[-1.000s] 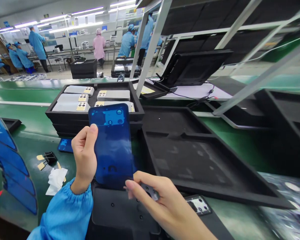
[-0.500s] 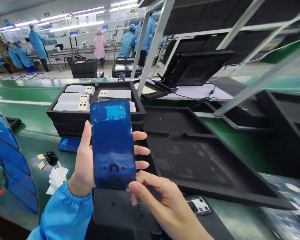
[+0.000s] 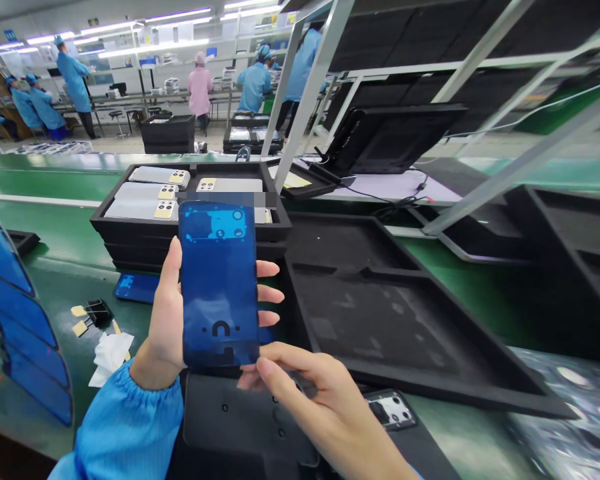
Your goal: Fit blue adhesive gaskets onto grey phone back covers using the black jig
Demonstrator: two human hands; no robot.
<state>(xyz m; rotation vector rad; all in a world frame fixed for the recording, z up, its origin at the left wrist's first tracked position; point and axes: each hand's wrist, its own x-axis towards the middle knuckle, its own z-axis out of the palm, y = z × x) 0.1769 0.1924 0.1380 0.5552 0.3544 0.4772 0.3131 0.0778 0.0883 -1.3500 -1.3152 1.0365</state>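
Here, from afar, I'm steadying blue panel with left hand cradling its back, thumb along left side, apparently sparing its face; right hand is pinching lower right corner, presumably for control. Panel is hovering above far edge of black fixture.

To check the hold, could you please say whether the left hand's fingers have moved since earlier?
Yes, rightward: the left fingertips now appear below the right end of the tray stack.

Tube lights glowed at far left, above a pale floor where a small stool stood.
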